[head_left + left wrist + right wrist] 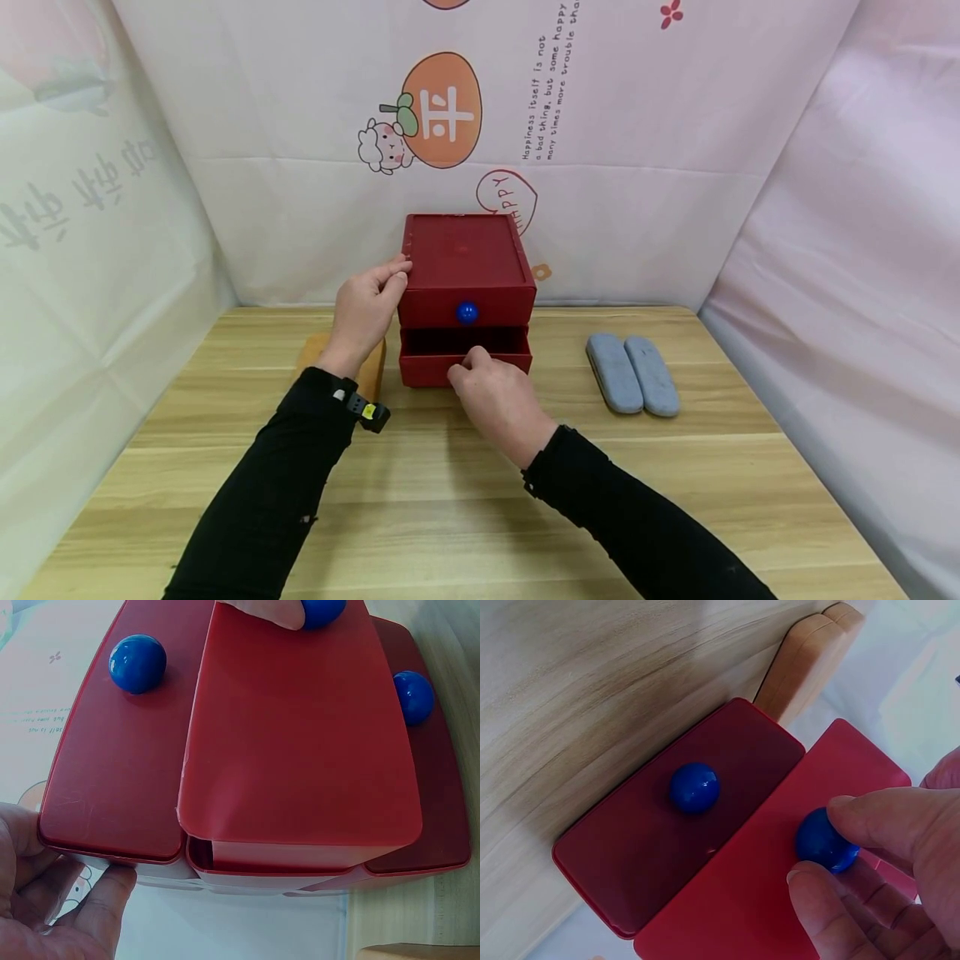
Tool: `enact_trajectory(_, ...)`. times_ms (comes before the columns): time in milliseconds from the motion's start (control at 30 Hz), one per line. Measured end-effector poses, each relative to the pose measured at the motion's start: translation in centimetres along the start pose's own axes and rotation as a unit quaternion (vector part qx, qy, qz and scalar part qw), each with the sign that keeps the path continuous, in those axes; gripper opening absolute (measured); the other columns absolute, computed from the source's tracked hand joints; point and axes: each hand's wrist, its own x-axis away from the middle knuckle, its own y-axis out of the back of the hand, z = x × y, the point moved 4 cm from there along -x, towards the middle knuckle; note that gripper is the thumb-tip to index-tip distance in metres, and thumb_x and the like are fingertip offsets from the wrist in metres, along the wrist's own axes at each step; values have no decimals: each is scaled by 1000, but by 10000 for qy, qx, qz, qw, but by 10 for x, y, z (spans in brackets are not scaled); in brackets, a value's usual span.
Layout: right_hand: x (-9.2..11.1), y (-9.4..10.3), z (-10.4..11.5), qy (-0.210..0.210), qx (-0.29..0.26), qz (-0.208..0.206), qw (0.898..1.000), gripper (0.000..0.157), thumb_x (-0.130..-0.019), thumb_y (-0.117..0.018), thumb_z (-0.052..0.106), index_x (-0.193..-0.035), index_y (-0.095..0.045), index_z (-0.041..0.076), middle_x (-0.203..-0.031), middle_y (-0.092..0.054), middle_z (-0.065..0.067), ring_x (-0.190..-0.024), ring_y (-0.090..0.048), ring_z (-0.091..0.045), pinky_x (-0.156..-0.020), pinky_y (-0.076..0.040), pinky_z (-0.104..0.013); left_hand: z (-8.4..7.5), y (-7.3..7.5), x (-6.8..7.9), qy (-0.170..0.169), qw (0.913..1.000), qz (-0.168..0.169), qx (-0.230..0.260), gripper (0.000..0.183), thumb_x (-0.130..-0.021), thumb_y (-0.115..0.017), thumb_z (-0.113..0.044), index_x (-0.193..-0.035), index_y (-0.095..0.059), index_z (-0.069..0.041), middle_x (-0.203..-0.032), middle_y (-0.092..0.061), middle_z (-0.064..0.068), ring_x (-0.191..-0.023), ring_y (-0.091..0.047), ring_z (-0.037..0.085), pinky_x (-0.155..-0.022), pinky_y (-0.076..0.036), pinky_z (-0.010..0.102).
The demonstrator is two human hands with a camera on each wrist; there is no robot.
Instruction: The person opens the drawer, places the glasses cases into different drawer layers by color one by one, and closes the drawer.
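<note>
– Where is the red, boxy drawer unit [465, 258] steadied?
– Mid-frame, by the left hand [365, 308], fingers relaxed; a round, shiny blue knob [821, 841] is pinched by the right hand [501, 404]. The protruding red drawer [424, 371] is best kept level.

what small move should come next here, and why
Probably ease the drawer out a little more: it looks only partly open, the right hand has its knob pinched, and the left hand rests against the cabinet, which should help steady it.
</note>
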Motion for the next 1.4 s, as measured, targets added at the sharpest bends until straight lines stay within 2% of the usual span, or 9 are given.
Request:
enact_trajectory(67,1,1,1,3,4,-19,10000,9,-91,-64,8,-95,-71,11,-88,-58,-10,-60,-56,-14,-49,-51,-26,0,0,0,-11,10000,4,0,40,-101,-47,-32,-129,-65,-12,-138,-58,-1,-129,-47,8,-76,-52,34)
enact_trajectory(200,2,2,2,12,17,-66,10000,8,-91,-64,9,-94,-71,11,-87,-59,-10,-59,-56,-14,-49,-51,-26,0,0,0,1,10000,1,45,40,-101,-47,-32,-129,-66,-12,-138,-58,-1,-129,-47,9,-82,-53,37)
enact_trajectory(233,2,2,2,12,24,-77,10000,8,-91,-64,9,-94,-71,11,-87,-59,-10,-59,-56,-14,-48,-51,-26,0,0,0,2,10000,8,51,40,-101,-47,-33,-129,-66,-12,-138,-58,0,-129,-47,9,-88,-52,37)
enact_trajectory(267,2,2,2,12,23,-78,10000,9,-91,-64,9,-94,-71,11,-87,-59,-10,-60,-57,-14,-49,-51,-26,0,0,0,9,10000,6,72,40,-101,-47,-32,-129,-66,-12,-138,-58,0,-129,-47,9,-86,-53,37)
enact_trajectory(400,3,3,3,8,28,-103,9999,10,-91,-64,8,-96,-72,11,-88,-59,-10,-62,-58,-14,-50,-52,-26,0,0,0,25,10000,23,81,40,-101,-47,-33,-130,-65,-12,-139,-58,-1,-129,-46,8,-99,-48,35)
enact_trajectory(800,7,6,5,31,-39,-164,9999,7,-91,-64,9,-92,-70,11,-87,-59,-10,-65,-59,-15,-50,-52,-26,2,-1,-2,-31,10000,-37,42,40,-100,-47,-32,-128,-66,-11,-138,-59,1,-128,-48,8,-104,-44,37)
enact_trajectory(1133,9,6,6,74,-37,-124,9999,7,-91,-64,10,-93,-71,11,-88,-59,-10,-64,-58,-14,-50,-52,-26,4,-2,-1,51,9999,-23,124,39,-100,-48,-32,-129,-66,-13,-138,-58,-1,-128,-47,5,-104,-44,33)
enact_trajectory(1400,10,7,8,86,14,-244,9997,7,-90,-65,10,-93,-71,12,-88,-60,-10,-63,-58,-14,-49,-52,-26,3,-2,-1,48,9999,-21,133,39,-100,-48,-32,-129,-66,-13,-138,-58,-2,-127,-47,3,-104,-44,32)
